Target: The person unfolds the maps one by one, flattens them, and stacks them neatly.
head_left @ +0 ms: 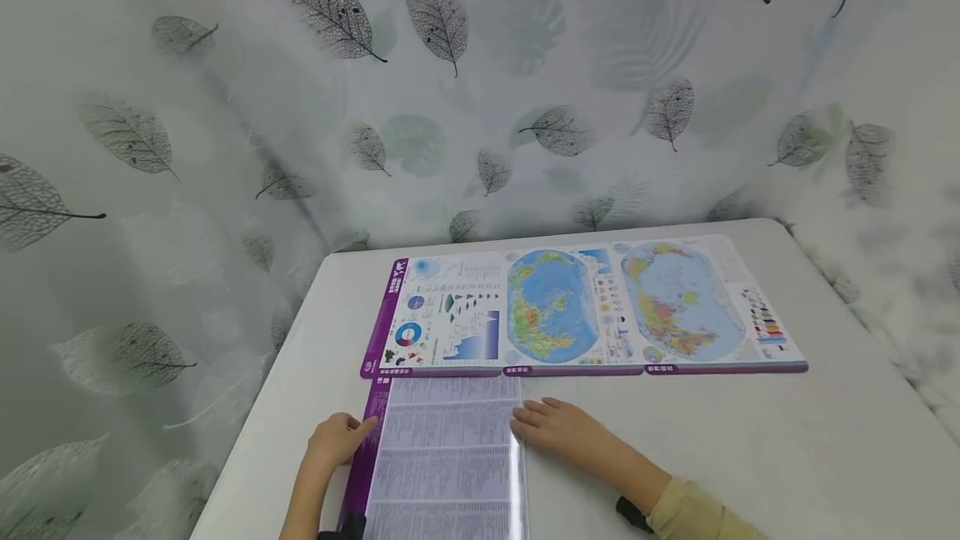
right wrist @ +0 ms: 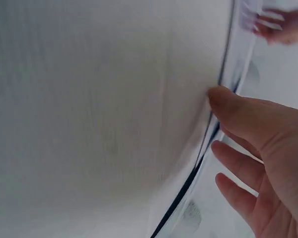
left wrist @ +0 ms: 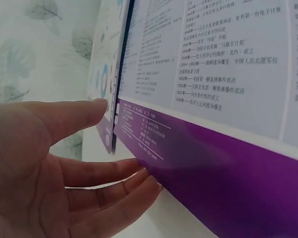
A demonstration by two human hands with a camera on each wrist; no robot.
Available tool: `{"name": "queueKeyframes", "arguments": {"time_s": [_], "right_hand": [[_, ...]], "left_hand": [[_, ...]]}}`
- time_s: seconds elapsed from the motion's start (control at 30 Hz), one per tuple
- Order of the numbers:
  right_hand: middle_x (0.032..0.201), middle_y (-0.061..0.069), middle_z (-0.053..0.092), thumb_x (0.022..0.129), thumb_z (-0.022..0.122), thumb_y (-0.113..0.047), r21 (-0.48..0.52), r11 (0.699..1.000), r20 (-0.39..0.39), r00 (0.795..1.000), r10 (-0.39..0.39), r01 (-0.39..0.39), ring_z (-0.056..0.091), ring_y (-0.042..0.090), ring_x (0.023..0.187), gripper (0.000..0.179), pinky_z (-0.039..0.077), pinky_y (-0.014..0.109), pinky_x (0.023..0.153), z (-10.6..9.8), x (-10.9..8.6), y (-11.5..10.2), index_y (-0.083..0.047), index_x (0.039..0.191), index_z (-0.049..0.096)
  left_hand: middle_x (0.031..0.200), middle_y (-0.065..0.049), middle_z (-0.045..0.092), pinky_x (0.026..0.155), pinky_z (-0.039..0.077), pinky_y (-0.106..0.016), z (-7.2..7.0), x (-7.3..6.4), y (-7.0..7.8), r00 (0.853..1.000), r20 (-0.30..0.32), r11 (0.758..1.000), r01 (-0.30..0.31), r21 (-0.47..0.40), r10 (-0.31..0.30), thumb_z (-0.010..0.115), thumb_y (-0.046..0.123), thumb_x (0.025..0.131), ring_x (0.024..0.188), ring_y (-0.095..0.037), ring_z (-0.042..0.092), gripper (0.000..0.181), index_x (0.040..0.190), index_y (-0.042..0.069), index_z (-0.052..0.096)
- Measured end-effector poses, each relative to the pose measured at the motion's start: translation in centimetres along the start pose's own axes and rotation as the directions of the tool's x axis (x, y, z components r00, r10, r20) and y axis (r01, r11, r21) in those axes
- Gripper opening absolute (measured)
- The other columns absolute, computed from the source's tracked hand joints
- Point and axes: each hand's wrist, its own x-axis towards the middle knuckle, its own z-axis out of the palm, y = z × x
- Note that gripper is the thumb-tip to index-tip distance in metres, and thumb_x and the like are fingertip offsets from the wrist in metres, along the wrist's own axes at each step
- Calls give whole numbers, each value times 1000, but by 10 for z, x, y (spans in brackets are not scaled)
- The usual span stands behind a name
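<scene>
A text-covered sheet (head_left: 450, 448) with a purple left border lies on the white table, glossy along its right edge. My left hand (head_left: 335, 442) is at that border; in the left wrist view the thumb (left wrist: 82, 116) extends above it and the fingertips (left wrist: 148, 176) reach its outer edge. On the sheet's right side rests my right hand (head_left: 558, 432), fingers extended toward the edge. The right wrist view shows its thumb (right wrist: 223, 101) against a thin edge, with the other fingers spread loosely. A long map chart (head_left: 555, 307) lies flat just beyond the sheet, its purple-trimmed edge meeting the sheet's top.
The white table (head_left: 697, 448) has rounded far corners. A leaf-patterned curtain (head_left: 480, 107) hangs behind it and along both sides. Dark bands (head_left: 633, 515) sit at the wrists, and a beige sleeve (head_left: 697, 515) covers the right forearm.
</scene>
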Motion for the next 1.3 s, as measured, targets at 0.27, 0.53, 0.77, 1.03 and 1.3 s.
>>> {"name": "queueKeyframes", "arguments": {"time_s": [0.27, 0.53, 0.77, 1.03, 1.3], "right_hand": [[113, -3, 63, 83, 70, -19, -246, 955, 44, 986, -161, 167, 59, 12, 103, 37, 46, 26, 87, 2, 18, -12, -17, 119, 61], [115, -5, 62, 87, 65, -27, -340, 862, 10, 918, -397, 376, 59, 12, 104, 38, 45, 27, 89, 5, 20, -12, -20, 124, 58], [122, -2, 58, 97, 49, -28, -356, 781, 43, 843, -536, 514, 56, 15, 108, 36, 44, 29, 91, 1, 20, -10, -22, 132, 47], [124, 0, 57, 101, 40, -20, -344, 739, 30, 793, -608, 579, 57, 15, 108, 33, 44, 27, 90, 4, 13, -5, -19, 135, 44], [133, 0, 50, 101, 43, -24, -335, 733, 34, 785, -619, 592, 49, 18, 119, 42, 39, 31, 97, 7, 9, -4, -21, 142, 35]], "left_hand": [[81, -12, 61, 65, 49, -41, 0, 1, -9, 988, 144, 984, -31, -175, 57, 66, 25, 86, 72, -25, 59, 43, 107, -9, 49], [75, -12, 62, 58, 50, -34, -4, -4, -25, 930, 302, 914, -75, -398, 207, 62, 3, 86, 64, -24, 61, 54, 126, -13, 29], [77, -12, 64, 61, 53, -37, 0, -1, -32, 914, 334, 886, -54, -460, 229, 61, 1, 86, 67, -29, 64, 56, 126, -12, 25], [77, -11, 63, 58, 52, -33, 4, 0, -35, 911, 356, 872, -7, -489, 207, 62, 4, 86, 66, -23, 62, 57, 128, -10, 25], [79, -12, 65, 60, 52, -35, 3, -1, -38, 910, 368, 855, 29, -517, 192, 61, 4, 87, 68, -25, 64, 60, 131, -10, 22]]}}
